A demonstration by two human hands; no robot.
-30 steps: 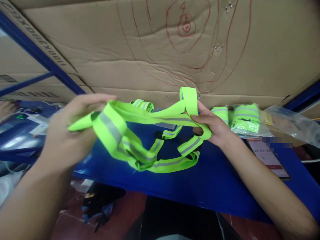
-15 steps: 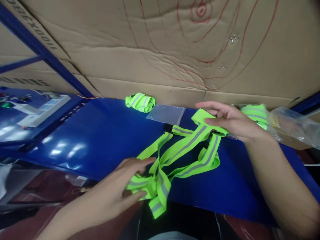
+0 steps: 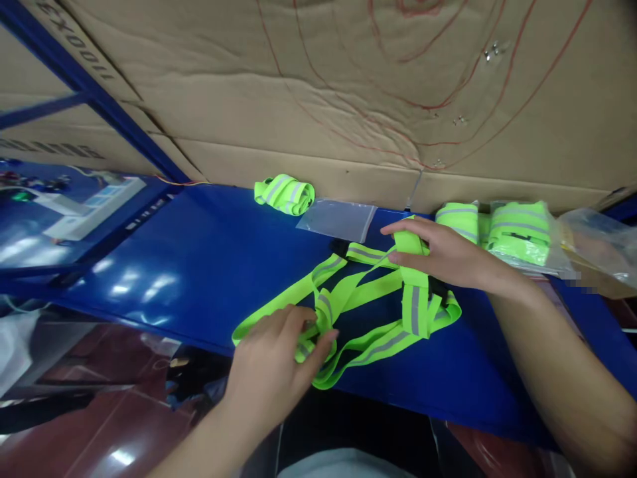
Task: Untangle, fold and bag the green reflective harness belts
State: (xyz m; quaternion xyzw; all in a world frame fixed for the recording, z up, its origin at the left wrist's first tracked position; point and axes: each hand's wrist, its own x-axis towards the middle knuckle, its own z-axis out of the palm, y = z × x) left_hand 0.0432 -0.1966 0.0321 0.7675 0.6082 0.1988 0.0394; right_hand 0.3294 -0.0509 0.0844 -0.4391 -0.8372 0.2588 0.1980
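Note:
A neon yellow-green reflective harness (image 3: 385, 342) of elastic straps with grey stripes lies loosely spread on the blue table. My left hand (image 3: 279, 342) is curled around a bunch of its straps near the table's front edge. Farther right, my right hand (image 3: 428, 252) grips a folded upright strap between thumb and fingers. A black buckle (image 3: 339, 248) shows at the harness's far left corner, and another dark fitting (image 3: 438, 289) sits below my right hand, partly hidden by straps.
A rolled reflective strap bundle (image 3: 284, 194) and a flat clear plastic bag (image 3: 337, 220) lie along the cardboard wall (image 3: 298, 119). Bagged bundles (image 3: 520, 232) and crumpled plastic (image 3: 597, 242) are at right. A white power strip (image 3: 94, 209) lies at far left.
My left hand has moved right and up, lifting the hanging strap end onto the table. My right hand has shifted slightly left, and the strap in it now stands folded downward. The view shifted slightly.

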